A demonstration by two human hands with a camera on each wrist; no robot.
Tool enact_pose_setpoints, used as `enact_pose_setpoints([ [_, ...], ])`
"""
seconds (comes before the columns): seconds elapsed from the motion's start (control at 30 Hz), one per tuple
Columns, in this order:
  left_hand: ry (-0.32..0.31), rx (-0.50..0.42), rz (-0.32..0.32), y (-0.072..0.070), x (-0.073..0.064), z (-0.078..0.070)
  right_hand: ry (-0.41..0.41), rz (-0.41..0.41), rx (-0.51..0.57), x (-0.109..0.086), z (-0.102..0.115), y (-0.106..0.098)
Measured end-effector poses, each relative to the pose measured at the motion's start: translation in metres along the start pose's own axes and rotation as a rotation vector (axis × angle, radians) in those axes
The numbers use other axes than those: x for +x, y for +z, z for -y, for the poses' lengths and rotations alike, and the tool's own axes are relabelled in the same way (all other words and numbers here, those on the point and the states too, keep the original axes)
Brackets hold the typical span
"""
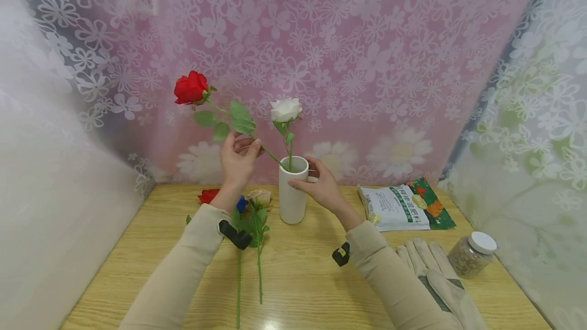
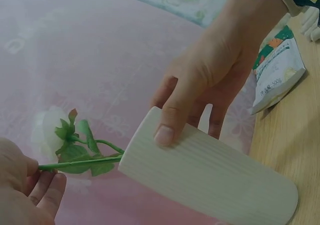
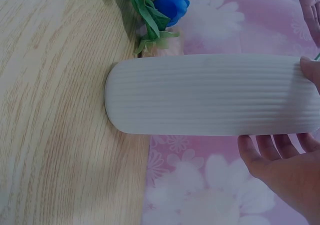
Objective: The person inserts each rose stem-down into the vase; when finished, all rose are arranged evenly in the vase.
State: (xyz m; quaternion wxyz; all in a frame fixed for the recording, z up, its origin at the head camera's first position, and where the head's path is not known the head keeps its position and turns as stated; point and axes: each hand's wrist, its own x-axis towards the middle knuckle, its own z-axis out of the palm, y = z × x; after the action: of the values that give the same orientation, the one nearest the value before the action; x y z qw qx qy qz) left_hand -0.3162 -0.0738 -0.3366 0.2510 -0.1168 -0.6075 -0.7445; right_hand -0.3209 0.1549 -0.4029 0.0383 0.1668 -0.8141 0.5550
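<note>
- Left hand [image 1: 237,159] pinches red rose [image 1: 190,87] stem, tip at vase [image 1: 293,190] mouth.
- Right hand [image 1: 321,185] grasps vase rim on bench [image 1: 302,279].
- Step: insertion; next needs stem lowered beside white rose [image 1: 285,109].

Left hand [image 1: 238,159] raised, fingers pinched; right hand [image 1: 321,185] fingers curled.

A light wood-grain surface [image 1: 302,289] carries a white ribbed vase [image 1: 292,197] standing upright near its far middle. Just left of the vase lie loose flowers [image 1: 249,213], red, blue and pale pink, their green stems running toward the near edge. On the right side lie a printed bag [image 1: 399,208], a pair of beige gloves [image 1: 435,274] and a white-lidded jar [image 1: 472,254].
</note>
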Motion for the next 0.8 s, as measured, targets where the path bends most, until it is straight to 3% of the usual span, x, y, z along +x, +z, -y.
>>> enact_pose_setpoints([
  [0.23, 0.013, 0.048, 0.018, 0.008, -0.001, 0.005, 0.005, -0.009, 0.004, -0.001, 0.002, 0.001],
  [0.43, -0.015, 0.117, 0.041, 0.013, -0.003, 0.007, 0.0, -0.013, 0.0, 0.0, 0.0, 0.001],
  [0.8, -0.042, 0.146, 0.08, 0.021, -0.004, 0.017, -0.011, -0.016, -0.002, 0.001, 0.0, 0.001],
])
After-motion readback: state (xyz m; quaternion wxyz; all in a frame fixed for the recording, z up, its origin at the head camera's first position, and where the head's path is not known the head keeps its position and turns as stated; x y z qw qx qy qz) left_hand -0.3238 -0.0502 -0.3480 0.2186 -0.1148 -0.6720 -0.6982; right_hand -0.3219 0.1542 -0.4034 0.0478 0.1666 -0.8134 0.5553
